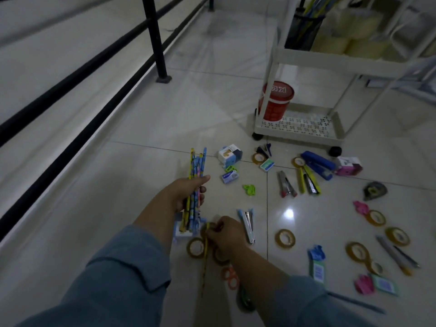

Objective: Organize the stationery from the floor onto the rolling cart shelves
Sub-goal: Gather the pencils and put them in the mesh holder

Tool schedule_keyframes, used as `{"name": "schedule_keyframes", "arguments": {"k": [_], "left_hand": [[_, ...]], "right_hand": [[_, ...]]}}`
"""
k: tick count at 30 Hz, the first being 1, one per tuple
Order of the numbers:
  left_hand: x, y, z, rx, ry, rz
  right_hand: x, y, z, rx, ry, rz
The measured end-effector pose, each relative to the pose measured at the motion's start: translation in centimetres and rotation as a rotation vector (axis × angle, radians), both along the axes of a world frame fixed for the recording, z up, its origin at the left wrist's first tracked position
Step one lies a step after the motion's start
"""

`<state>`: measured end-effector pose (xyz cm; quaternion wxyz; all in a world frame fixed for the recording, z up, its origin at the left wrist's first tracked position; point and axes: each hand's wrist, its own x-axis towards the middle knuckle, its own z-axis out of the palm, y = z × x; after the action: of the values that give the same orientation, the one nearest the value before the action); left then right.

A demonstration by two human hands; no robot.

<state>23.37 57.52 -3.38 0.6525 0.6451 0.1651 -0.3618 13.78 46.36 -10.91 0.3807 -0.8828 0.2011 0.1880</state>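
Head view. Gripped in curled left hand (186, 194) at centre: pencil bundle (199, 161), blue-and-yellow patterned, long axis 6 to 12 o'clock, longer end toward 12. Pinched in right hand (226, 234) toward 5 o'clock: single yellow pencil (206, 246), same axis. Rolling cart (295, 135) at 1 o'clock.

The floor (212, 114) is smooth, glossy tile that mirrors a lamp. The rolling cart (299, 129) looks like matt cream plastic. The stapler (249, 226) shows bright metal, and the tape roll (285, 238) is shiny and translucent. The sleeves (122, 274) are soft cloth, the railing (155, 38) matt black.
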Motion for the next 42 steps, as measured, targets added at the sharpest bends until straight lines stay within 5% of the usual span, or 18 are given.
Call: {"name": "schedule_keyframes", "arguments": {"k": [9, 13, 17, 21, 27, 37, 42], "left_hand": [[1.0, 0.9, -1.1, 0.033, -0.004, -0.002], [1.8, 1.1, -1.5, -0.019, -0.003, 0.008], [3.3, 0.6, -2.3, 0.008, -0.023, -0.016], [4.2, -2.1, -2.3, -0.066, 0.012, -0.126], [3.6, -8.2, -2.8, -0.041, 0.041, -0.232], [-3.5, -18.3, -2.0, -0.099, 0.123, -0.486], [-7.2, -20.5, -2.6, -0.096, 0.154, -0.586]], "right_hand": [[1.1, 1.6, -0.1, 0.030, -0.039, -0.080], [6.0, -0.5, 2.2, 0.184, -0.162, -0.249], [10.9, -3.1, 4.3, 0.565, -0.164, -0.516], [13.0, -5.1, 5.2, 0.666, -0.122, -0.494], [9.1, -11.2, 4.6, 0.622, -0.155, -0.562], [-7.0, -19.9, 2.4, 0.225, -0.235, -0.934], [-14.3, -21.0, 1.3, -0.043, 0.021, -0.640]]}}
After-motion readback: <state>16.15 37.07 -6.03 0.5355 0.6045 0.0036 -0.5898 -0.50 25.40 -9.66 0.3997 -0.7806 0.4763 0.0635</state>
